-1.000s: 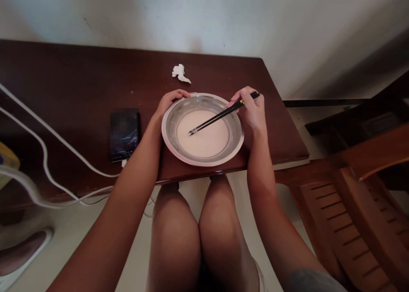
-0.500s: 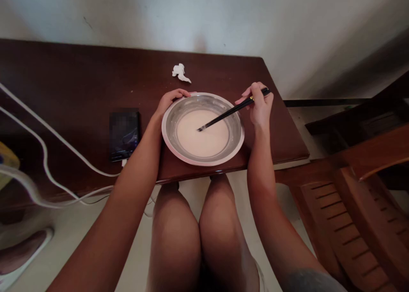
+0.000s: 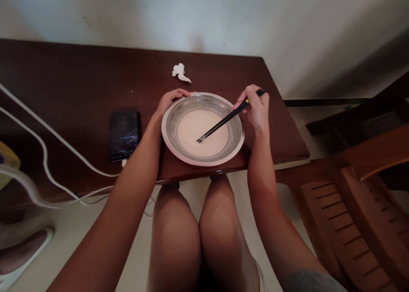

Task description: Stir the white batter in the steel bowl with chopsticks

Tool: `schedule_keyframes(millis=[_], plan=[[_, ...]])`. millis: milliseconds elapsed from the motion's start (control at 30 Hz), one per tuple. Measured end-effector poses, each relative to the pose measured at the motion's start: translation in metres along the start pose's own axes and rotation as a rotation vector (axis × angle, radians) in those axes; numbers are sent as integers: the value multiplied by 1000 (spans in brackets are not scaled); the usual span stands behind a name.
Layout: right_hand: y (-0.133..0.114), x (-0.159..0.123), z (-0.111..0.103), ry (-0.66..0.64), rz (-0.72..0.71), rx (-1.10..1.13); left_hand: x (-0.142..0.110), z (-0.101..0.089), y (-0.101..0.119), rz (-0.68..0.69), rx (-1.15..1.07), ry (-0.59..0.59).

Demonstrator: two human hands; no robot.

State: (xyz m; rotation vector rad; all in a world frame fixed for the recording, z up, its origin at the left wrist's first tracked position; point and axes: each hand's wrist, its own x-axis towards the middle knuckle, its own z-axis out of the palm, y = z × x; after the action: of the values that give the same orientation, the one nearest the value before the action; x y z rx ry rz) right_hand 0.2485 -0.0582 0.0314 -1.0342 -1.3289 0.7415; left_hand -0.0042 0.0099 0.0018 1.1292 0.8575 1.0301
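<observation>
A wide metal bowl [image 3: 170, 144] stands at the front edge of the dark wooden table [image 3: 79, 77]. Inside it is a pale, milky liquid [image 3: 188, 128]. My left hand [image 3: 172, 99] curls around the bowl's far left rim, fingers closed on it. Black chopsticks [image 3: 225, 119] are gripped near their upper end by my right hand [image 3: 255, 107], above the bowl's right side. Their tips slant down to the left and meet the liquid near its middle.
Crumpled white tissue [image 3: 181, 73] lies behind the bowl. Left of my forearm is a phone [image 3: 124, 134] with a white cable [image 3: 79, 156] plugged in. Several cables cross the table's left side. A slatted wooden chair [image 3: 335, 215] stands at the right, and a wall rises behind the table.
My right hand has moved slightly left, and the chopstick tips have come nearer to me in the liquid. My left hand and the bowl have stayed in place.
</observation>
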Motion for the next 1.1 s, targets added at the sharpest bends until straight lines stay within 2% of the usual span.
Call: schedule_keyframes(millis=[100,267,400,467,600,667,833,1000,1100], plan=[[-1,0,2,-39,-2,-8,0,0,0,17,-12,-24],[-2,1,-1,98,-52,24,0,1,0,5,20,-10],[-1,0,1,-51,24,12,-1,1,0,-4,50,16],[-2,0,3,-86,36,5,-1,1,-1,-4,20,5],[-5,1,0,60,-3,0,1,-1,-2,-6,-15,-24],[-5,1,-1,85,-7,11,1,-1,-2,-3,3,-18],[-2,0,2,-79,40,2,0,0,0,2,22,-4],[-3,1,-1,59,-7,28,-1,1,1,-5,23,-2],[-2,0,-1,22,9,20,-1,2,1,-2,28,4]])
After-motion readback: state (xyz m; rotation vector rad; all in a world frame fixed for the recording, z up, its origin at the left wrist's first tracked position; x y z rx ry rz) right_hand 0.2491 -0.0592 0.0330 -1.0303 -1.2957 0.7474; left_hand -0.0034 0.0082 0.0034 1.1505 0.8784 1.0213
